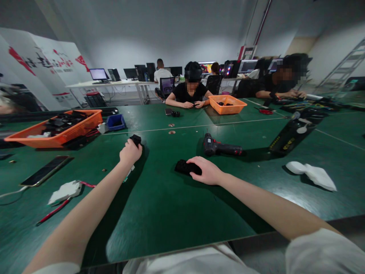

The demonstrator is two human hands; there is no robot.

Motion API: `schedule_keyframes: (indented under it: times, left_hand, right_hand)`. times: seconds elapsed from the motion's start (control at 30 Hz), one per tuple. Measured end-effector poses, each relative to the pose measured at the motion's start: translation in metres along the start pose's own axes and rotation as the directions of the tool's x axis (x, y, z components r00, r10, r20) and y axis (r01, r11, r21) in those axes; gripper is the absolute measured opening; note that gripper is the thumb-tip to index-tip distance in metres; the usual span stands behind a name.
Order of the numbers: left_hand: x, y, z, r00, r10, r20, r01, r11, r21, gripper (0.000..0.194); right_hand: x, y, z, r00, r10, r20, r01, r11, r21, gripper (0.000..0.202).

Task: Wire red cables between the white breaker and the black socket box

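My left hand (130, 152) is closed around a small black part (136, 139), which juts out past the fingers over the green table (159, 198). Nearer the middle, my right hand (205, 170) grips a black block (183, 166) lying on the tabletop, its fingers wrapped over the right end. Just behind my right hand lies a black cordless drill (219, 146). A small white and green item, partly hidden, shows beside my left forearm.
Left: an orange basket (57, 140) of black parts, a blue bin (116, 122), a phone (47, 171), a white connector (66, 192). Right: a black bottle (293, 133), a white object (319, 176). Across sits a person (190, 91) beside another orange basket (227, 110).
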State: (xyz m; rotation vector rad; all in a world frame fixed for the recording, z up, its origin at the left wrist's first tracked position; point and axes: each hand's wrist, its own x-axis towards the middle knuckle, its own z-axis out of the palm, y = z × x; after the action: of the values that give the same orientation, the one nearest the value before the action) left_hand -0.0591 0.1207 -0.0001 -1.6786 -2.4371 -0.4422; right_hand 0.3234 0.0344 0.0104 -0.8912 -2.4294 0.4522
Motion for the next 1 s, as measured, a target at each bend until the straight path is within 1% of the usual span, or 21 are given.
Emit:
schedule_keyframes:
  times: [0.23,0.33,0.43,0.57,0.63,0.8,0.9,1.0]
  left_hand:
    - [-0.0025,0.0007,-0.0013,0.999,-0.032,-0.030,0.032,0.999,0.017,0.054]
    - [-0.0005,0.0000,0.0017,0.999,-0.047,-0.024,0.048,0.999,0.018,0.054]
    - [0.0020,-0.0024,0.0035,0.999,-0.039,0.005,0.039,0.999,0.017,0.055]
    - [0.0041,-0.0062,0.0028,0.998,0.013,0.055,-0.014,1.000,0.020,0.057]
    - [0.0038,-0.0067,0.0021,0.997,0.040,0.061,-0.041,0.999,0.025,0.055]
    - [0.0003,-0.0043,0.0008,0.995,0.098,-0.002,-0.098,0.994,0.040,0.052]
    - [-0.0004,-0.0042,0.0014,0.988,0.148,-0.037,-0.146,0.988,0.051,0.060]
    - [0.0014,-0.0066,0.0042,0.972,0.228,-0.063,-0.221,0.970,0.097,0.068]
  right_hand:
    - [-0.0001,0.0003,-0.0004,1.000,0.009,0.008,-0.009,1.000,0.002,0.043]
    - [-0.0001,0.0010,-0.0005,1.000,0.012,0.015,-0.012,1.000,0.007,0.043]
    - [-0.0002,0.0013,-0.0008,1.000,0.016,0.020,-0.016,1.000,0.012,0.043]
    - [-0.0001,0.0010,-0.0014,0.999,0.022,0.032,-0.023,1.000,0.015,0.043]
    - [0.0000,0.0008,-0.0014,0.999,0.024,0.032,-0.025,1.000,0.016,0.043]
    - [-0.0001,0.0007,-0.0011,0.999,0.019,0.031,-0.020,1.000,0.017,0.043]
    - [-0.0003,0.0004,-0.0014,0.999,0.027,0.028,-0.028,1.000,0.010,0.043]
    - [-0.0003,-0.0004,-0.0017,0.999,0.028,0.028,-0.028,1.000,0.004,0.043]
